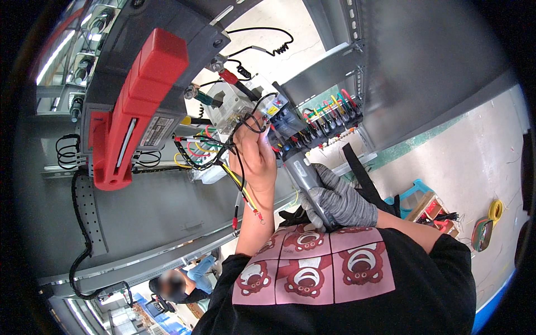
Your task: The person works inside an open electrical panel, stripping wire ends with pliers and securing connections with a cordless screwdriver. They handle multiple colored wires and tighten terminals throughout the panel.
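My right hand (339,196), in a grey knit glove, grips a dark grey cordless screwdriver (301,170) by its body. Its front end points up and left toward the spot where my left fingers are. My bare left hand (254,153) has its fingers bent in against a pale translucent block (230,109) with black wires looping over it. What those fingertips pinch is hidden. Beside the left wrist hang loose yellow-green and black wires (241,190) with red-sleeved ends. Just right of the block sits a dark grey electrical device (286,120).
A large red lever handle (142,100) stands out at the left of the grey metal cabinet (173,206). Coloured wires (335,111) line a row of terminals beyond the screwdriver. On the floor at right are a parts box (430,212) and a yellow wire coil (496,210). Another person (178,286) is at lower left.
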Available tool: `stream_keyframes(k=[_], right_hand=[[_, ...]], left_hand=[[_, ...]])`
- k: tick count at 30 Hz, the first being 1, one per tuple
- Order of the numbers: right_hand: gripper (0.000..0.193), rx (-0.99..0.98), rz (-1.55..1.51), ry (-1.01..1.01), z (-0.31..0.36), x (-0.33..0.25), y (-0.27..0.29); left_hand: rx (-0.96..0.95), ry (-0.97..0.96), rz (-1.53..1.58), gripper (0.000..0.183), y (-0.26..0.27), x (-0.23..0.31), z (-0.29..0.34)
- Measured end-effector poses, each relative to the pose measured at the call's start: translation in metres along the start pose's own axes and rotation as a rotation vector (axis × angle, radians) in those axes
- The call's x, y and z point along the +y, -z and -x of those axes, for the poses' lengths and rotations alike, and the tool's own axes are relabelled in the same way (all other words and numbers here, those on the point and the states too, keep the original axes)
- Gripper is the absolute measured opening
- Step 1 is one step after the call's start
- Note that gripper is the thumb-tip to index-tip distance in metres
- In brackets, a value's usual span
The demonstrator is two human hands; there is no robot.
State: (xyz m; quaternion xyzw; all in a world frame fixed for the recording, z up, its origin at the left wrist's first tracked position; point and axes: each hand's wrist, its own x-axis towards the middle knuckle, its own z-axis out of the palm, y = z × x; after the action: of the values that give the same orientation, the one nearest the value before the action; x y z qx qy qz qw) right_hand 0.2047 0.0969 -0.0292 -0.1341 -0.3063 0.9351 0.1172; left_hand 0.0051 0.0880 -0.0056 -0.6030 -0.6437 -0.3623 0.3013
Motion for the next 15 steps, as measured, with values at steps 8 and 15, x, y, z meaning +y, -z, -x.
stream_keyframes(k=[8,15], right_hand=[[0.043,-0.022,-0.094,-0.025,0.003,-0.009,-0.005],[0.032,0.121,0.066,0.037,0.004,-0.017,-0.014]], left_hand=[[-0.042,0.043,0.003,0.014,0.004,0.004,-0.001],[-0.170,0.030,0.085,0.025,0.025,0.006,0.003]])
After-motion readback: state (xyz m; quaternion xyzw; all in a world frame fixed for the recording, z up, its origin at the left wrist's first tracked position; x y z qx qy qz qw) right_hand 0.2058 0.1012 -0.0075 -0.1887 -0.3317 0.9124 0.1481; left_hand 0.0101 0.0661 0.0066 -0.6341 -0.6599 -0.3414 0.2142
